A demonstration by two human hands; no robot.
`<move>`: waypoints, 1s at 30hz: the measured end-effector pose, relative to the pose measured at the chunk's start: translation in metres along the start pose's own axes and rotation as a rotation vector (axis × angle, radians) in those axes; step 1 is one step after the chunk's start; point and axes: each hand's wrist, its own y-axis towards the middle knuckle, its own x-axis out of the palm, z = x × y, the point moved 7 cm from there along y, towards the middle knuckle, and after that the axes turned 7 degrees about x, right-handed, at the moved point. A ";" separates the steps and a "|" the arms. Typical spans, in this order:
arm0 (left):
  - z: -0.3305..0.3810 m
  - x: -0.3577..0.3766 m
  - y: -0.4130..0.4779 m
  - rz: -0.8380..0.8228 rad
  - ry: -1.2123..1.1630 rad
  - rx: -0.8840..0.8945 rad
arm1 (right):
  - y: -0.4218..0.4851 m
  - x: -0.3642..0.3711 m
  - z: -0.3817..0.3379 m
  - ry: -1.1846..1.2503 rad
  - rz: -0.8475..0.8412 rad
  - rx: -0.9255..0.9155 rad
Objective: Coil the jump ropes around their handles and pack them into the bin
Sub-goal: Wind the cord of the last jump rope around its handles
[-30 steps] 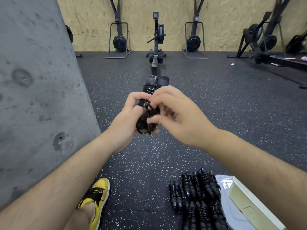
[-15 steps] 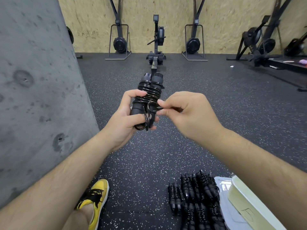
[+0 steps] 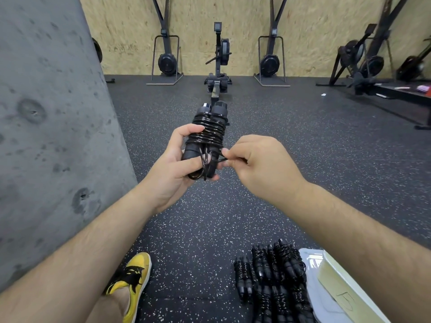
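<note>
Rope (image 3: 208,132), glossy black coils; cylindrical handles (image 3: 215,109)

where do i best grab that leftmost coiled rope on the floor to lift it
Take the leftmost coiled rope around its cord-wrapped middle, coming from above with fingers down its open left side. It lies flat on the floor, handles paired, and the pile crowds its right side.

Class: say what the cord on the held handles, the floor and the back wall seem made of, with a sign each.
Cord: probably plastic-coated, glossy black with highlights. Floor: likely rubber, matte, dark with pale flecks. Back wall: seemingly strand board, tan, visible wood flakes.
</note>
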 end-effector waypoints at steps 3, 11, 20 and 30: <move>-0.001 0.000 0.001 0.004 -0.008 -0.005 | -0.001 0.001 -0.002 -0.008 0.001 0.008; -0.002 0.000 0.001 0.001 0.006 0.000 | -0.003 0.002 -0.004 0.014 -0.010 0.061; 0.004 0.003 0.000 -0.028 -0.099 -0.019 | -0.001 -0.001 -0.009 0.028 -0.028 0.072; -0.002 0.007 -0.002 -0.040 -0.016 -0.031 | 0.001 -0.005 -0.021 0.114 0.009 0.100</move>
